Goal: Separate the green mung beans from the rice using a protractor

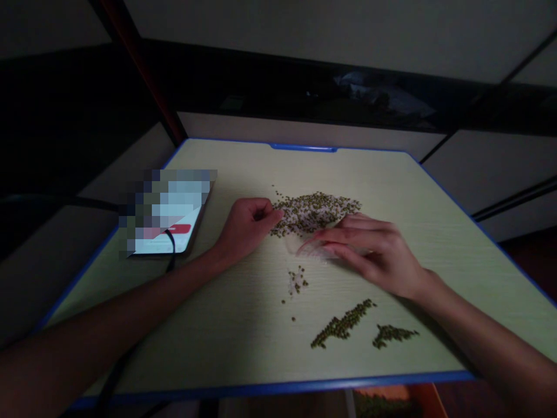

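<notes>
Few at a time, lightly handled

The blue-edged surface (235, 325) is occupied at its left by a lit phone (176, 215). The grip of the right hand (387, 252) is held half open, fingertips blurred; the left hand (250, 226) is curled; whether anything is held by either cannot be told. By their fingers, mid-surface, a mixed pile (319, 212) of green beans and whitish grains is spread. Nearer are laid a bean row (342, 325), a smaller heap (394, 335) and a sparse cluster (298, 280). Thin portions are best drawn slowly, so beans are not scattered.

Left hand (244, 227) curled, right hand (385, 249) arched, fingers (348, 234) blurred
</notes>
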Motion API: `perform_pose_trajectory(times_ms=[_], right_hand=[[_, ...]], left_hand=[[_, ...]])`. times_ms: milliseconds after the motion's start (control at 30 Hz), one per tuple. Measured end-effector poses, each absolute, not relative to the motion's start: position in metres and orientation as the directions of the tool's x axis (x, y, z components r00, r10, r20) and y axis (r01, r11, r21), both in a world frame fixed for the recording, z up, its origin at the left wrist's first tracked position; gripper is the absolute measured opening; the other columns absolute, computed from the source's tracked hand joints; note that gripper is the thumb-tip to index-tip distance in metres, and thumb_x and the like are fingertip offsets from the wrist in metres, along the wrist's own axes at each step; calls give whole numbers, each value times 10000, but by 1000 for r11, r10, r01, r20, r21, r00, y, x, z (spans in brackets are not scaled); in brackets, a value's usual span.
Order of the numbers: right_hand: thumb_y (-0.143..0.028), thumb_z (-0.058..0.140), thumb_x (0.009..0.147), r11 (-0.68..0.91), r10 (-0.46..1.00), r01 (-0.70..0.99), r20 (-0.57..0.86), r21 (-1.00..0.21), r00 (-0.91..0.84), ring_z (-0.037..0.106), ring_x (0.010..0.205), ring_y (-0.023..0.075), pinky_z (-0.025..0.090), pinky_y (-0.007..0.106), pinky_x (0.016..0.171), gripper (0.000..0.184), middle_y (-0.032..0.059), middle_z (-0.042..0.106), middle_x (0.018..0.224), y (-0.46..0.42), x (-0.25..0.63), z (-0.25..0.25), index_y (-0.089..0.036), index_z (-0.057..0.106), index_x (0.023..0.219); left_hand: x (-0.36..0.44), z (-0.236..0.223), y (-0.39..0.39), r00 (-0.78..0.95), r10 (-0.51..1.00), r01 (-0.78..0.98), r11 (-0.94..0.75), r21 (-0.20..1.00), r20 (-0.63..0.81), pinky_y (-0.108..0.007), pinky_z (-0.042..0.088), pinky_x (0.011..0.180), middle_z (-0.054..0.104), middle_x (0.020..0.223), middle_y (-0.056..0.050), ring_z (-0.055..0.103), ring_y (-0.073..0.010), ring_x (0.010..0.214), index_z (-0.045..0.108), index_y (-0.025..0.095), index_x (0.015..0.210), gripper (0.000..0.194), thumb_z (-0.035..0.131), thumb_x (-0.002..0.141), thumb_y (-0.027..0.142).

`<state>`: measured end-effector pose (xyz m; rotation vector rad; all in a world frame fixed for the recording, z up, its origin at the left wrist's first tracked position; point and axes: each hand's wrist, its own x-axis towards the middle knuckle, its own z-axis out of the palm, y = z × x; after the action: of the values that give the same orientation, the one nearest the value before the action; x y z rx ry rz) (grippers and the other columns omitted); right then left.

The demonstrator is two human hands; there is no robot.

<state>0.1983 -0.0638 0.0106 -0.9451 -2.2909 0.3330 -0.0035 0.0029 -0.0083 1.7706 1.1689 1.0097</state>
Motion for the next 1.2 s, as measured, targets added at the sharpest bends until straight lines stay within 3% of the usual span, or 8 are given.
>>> perform_pose_trajectory(times_ms=[267,633,1200], right_hand=[[-171,508,849,716,696,578,457,-391,-553,592,682,158,434,318,655,217,65,701,807,-64,182,-2,-130,665,992],[-157,517,845,660,748,610,461,-438,-478,630,733,157,472,297,686,225,54,715,886,-68,176,2,-121,658,1016],[-172,481,870,727,686,558,404,-400,-605,611,754,156,417,318,676,237,51,699,858,-68,179,0,-158,644,1042]], left_hand=[[-4,-9,3,274,940,323,-287,902,201,-210,225,403,359,365,86,299,-51,376,411,158,406,327,568,694,164],[-3,-9,4,277,936,328,-306,894,219,-213,223,405,355,365,86,294,-51,373,403,159,399,334,567,689,160],[-5,-10,3,285,933,335,-310,890,218,-210,226,401,361,377,80,299,-54,384,407,161,406,331,566,696,182]])
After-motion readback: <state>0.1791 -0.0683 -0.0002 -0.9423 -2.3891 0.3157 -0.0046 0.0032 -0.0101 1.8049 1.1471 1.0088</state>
